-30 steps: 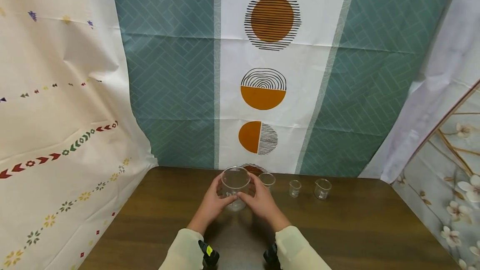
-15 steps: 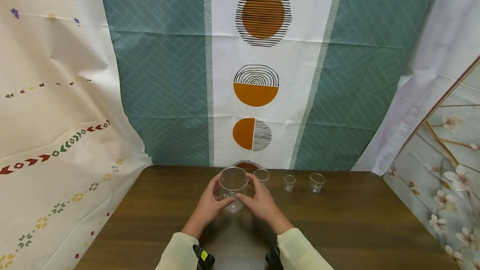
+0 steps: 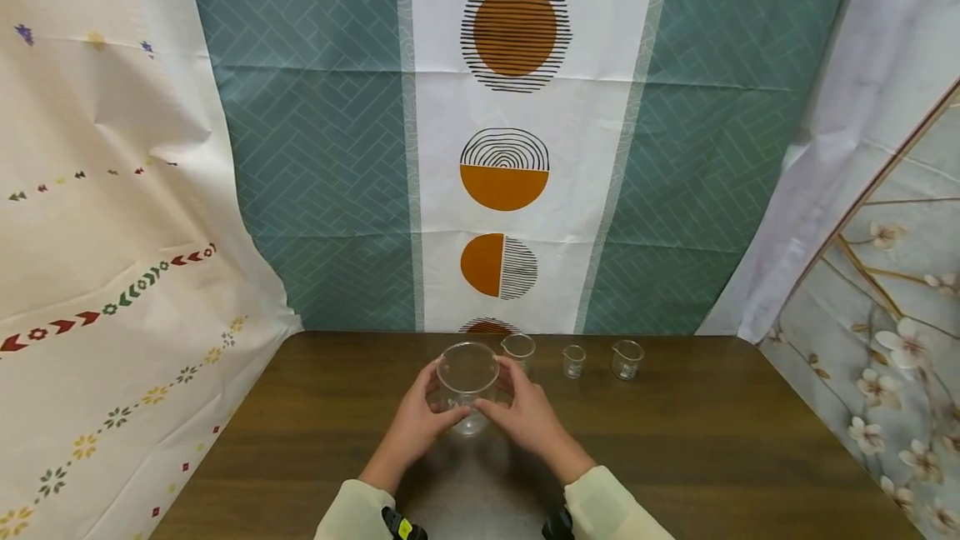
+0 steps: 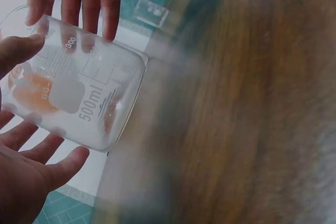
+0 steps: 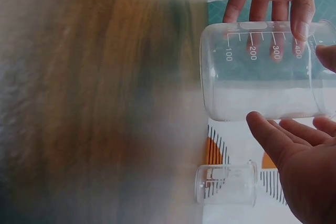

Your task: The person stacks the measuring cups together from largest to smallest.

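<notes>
A large clear glass beaker (image 3: 468,390), marked 500ml in the left wrist view (image 4: 79,85), is held upright between both hands. My left hand (image 3: 417,423) grips its left side, and my right hand (image 3: 529,417) grips its right side, with the two thumbs close together on the near face. In the right wrist view the beaker (image 5: 262,72) shows a scale from 100 to 400, and fingers of both hands lie along its opposite walls. No contents can be made out in it.
Behind my right hand stands a medium beaker (image 3: 519,348). Further right are a tiny beaker (image 3: 573,362) and a small beaker (image 3: 626,360), near the back edge of the brown table (image 3: 697,440). Patterned cloths (image 3: 315,148) hang behind and at both sides.
The head view has shifted, so the table and small beakers appear further left. Both hands and the large beaker sit slightly lower in view and nearer to me, with the same grip.
</notes>
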The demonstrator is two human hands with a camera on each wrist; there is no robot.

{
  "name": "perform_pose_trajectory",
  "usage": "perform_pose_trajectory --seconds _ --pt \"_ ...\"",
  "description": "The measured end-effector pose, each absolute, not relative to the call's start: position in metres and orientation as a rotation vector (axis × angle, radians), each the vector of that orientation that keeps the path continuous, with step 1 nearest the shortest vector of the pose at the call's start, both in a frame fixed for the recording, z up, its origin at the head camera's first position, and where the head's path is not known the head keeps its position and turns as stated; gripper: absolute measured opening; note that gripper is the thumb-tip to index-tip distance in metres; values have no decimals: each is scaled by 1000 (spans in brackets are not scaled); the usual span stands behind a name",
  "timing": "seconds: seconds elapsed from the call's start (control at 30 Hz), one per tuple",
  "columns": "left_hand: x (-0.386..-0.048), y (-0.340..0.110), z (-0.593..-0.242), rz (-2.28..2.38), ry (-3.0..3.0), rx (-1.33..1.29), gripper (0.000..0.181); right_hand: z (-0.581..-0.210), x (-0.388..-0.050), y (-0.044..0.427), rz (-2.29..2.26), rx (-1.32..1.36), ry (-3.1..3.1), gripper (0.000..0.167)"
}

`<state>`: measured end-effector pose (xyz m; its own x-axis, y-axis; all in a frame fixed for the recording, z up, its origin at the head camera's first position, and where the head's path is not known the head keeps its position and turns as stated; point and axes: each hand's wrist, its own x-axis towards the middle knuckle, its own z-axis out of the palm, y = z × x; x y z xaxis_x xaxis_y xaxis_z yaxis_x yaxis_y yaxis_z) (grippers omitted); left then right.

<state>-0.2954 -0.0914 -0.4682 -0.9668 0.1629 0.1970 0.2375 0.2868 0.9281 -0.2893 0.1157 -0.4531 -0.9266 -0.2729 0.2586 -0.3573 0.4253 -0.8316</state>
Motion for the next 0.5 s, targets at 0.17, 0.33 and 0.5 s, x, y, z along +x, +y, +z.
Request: perform_pose_trajectory --seconds 0.17,0.33,0.5 --pt "-288 -89 -468 -1797 -2475 -375 93 -454 -282 119 1536 572 -2573 75" --pt "-281 -87 -468 -1771 -2471 -383 93 -455 -275 122 1536 598 -2556 73" --pt "-274 -86 -467 -1771 -2487 -381 92 -453 -268 125 1535 615 -2559 72"
